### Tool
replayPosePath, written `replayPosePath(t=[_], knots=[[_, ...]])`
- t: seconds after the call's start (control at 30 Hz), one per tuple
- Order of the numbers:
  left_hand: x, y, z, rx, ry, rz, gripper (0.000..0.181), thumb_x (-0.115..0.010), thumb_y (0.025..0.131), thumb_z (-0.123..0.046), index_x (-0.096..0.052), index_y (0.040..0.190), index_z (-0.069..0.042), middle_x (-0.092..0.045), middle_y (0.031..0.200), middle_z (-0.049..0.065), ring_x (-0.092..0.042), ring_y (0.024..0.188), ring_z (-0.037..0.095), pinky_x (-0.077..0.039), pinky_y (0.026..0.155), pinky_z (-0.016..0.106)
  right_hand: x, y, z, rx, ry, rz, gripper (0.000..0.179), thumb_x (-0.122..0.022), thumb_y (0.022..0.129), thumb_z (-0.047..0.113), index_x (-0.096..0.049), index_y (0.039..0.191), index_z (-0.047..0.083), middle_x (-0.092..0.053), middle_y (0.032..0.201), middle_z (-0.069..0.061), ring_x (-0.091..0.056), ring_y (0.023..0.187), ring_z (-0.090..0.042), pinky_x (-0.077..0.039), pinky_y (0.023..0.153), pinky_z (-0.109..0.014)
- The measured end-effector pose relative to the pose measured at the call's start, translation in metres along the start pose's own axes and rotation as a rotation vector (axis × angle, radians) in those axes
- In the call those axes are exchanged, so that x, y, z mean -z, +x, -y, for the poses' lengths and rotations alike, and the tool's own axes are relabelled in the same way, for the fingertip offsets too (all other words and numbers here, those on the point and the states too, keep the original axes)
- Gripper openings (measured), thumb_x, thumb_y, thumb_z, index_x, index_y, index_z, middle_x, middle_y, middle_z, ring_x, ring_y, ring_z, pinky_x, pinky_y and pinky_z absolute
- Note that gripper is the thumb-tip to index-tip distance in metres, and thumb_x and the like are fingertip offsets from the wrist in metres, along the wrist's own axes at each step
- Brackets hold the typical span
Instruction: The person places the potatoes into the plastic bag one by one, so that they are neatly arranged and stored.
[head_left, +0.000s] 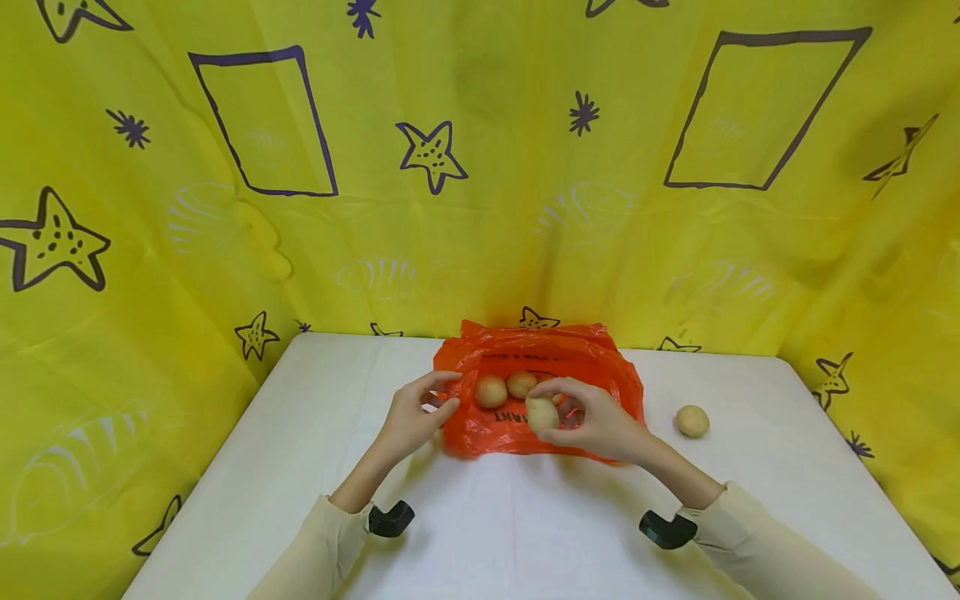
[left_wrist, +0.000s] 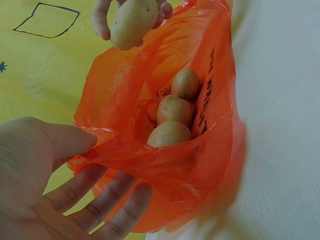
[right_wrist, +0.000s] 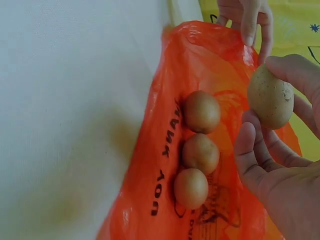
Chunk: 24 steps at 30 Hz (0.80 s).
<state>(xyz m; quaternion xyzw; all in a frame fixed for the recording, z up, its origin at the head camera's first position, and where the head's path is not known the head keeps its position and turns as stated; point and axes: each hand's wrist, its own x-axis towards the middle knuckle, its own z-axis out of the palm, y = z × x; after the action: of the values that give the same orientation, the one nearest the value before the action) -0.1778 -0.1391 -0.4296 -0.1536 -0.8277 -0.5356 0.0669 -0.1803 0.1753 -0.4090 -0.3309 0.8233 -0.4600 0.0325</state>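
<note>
A red-orange plastic bag [head_left: 468, 437] with dark lettering lies with its mouth spread wide. My left hand [head_left: 411, 414] pinches the bag's left edge, thumb on the inner side and fingers outside. Above the bag's opening, my right hand [head_left: 600, 422] holds a pale potato [head_left: 542, 414] between thumb and fingertips. Inside the bag sit three potatoes in a row: a near one [left_wrist: 170, 134], a middle one [left_wrist: 174, 110] and a far one [left_wrist: 186, 84]. The held potato partly covers the row in the head view.
One more potato [head_left: 692, 422] rests on the white tabletop [head_left: 510, 533], right of the bag. A yellow curtain [head_left: 480, 233] with star drawings hangs behind and at both sides. Dark devices sit at the left wrist [head_left: 392, 519] and right wrist [head_left: 667, 530].
</note>
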Motion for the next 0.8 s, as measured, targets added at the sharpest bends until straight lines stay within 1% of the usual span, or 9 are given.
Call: replayPosePath(t=[0.13, 0.3, 0.37, 0.43, 0.57, 0.67, 0.8], knots=[[0.0, 0.0, 0.0, 0.002, -0.001, 0.003, 0.035, -0.073, 0.092, 0.0, -0.07, 0.126, -0.008, -0.07, 0.104, 0.01, -0.067, 0.077, 0.021, -0.058, 0.059, 0.026, -0.008, 0.004, -0.004, -0.004, 0.026, -0.003, 0.048, -0.087, 0.084, 0.017, -0.067, 0.127, 0.019, -0.067, 0.107, -0.001, -0.064, 0.08, -0.026, -0.054, 0.068, -0.028], [0.001, 0.001, 0.002, 0.0, 0.003, 0.005, 0.035, -0.073, 0.092, 0.0, -0.07, 0.126, -0.008, -0.07, 0.104, 0.01, -0.067, 0.077, 0.021, -0.058, 0.059, 0.026, -0.016, 0.009, -0.01, -0.014, 0.041, -0.01, 0.046, -0.087, 0.084, 0.017, -0.068, 0.126, 0.018, -0.067, 0.112, 0.0, -0.065, 0.08, -0.023, -0.055, 0.068, -0.028], [0.001, 0.001, 0.002, 0.0, 0.004, 0.005, 0.035, -0.073, 0.092, 0.0, -0.07, 0.126, -0.008, -0.07, 0.104, 0.01, -0.067, 0.077, 0.021, -0.058, 0.059, 0.026, -0.019, 0.011, -0.012, -0.012, 0.033, -0.013, 0.046, -0.087, 0.084, 0.017, -0.068, 0.125, 0.018, -0.067, 0.114, 0.001, -0.065, 0.079, -0.022, -0.056, 0.068, -0.027], [0.002, 0.001, 0.002, 0.0, 0.006, 0.004, 0.035, -0.073, 0.092, 0.0, -0.07, 0.126, -0.008, -0.071, 0.104, 0.01, -0.067, 0.077, 0.02, -0.058, 0.059, 0.026, -0.022, 0.012, -0.013, -0.006, 0.021, -0.019, 0.046, -0.087, 0.083, 0.017, -0.068, 0.125, 0.018, -0.067, 0.111, 0.001, -0.064, 0.078, -0.021, -0.055, 0.067, -0.027], [0.002, 0.001, 0.003, -0.003, 0.009, 0.004, 0.035, -0.073, 0.092, 0.0, -0.07, 0.126, -0.008, -0.071, 0.103, 0.009, -0.067, 0.078, 0.02, -0.057, 0.059, 0.026, -0.028, 0.015, -0.015, 0.002, 0.005, -0.029, 0.046, -0.087, 0.083, 0.017, -0.068, 0.126, 0.015, -0.067, 0.11, -0.001, -0.063, 0.076, -0.019, -0.056, 0.067, -0.029], [0.002, 0.002, 0.004, -0.004, 0.012, 0.004, 0.035, -0.073, 0.092, -0.001, -0.07, 0.125, -0.008, -0.071, 0.103, 0.009, -0.067, 0.078, 0.02, -0.057, 0.059, 0.026, -0.033, 0.017, -0.017, -0.014, 0.0, -0.036, 0.046, -0.087, 0.083, 0.018, -0.069, 0.125, 0.014, -0.067, 0.109, -0.003, -0.063, 0.074, -0.017, -0.056, 0.067, -0.029], [0.002, 0.001, 0.003, 0.003, 0.018, 0.0, 0.035, -0.074, 0.092, -0.001, -0.07, 0.126, -0.009, -0.07, 0.103, 0.009, -0.066, 0.079, 0.02, -0.057, 0.06, 0.025, -0.039, 0.02, -0.02, -0.038, -0.01, -0.045, 0.047, -0.087, 0.083, 0.018, -0.07, 0.125, 0.015, -0.068, 0.107, -0.002, -0.063, 0.073, -0.016, -0.056, 0.067, -0.027]])
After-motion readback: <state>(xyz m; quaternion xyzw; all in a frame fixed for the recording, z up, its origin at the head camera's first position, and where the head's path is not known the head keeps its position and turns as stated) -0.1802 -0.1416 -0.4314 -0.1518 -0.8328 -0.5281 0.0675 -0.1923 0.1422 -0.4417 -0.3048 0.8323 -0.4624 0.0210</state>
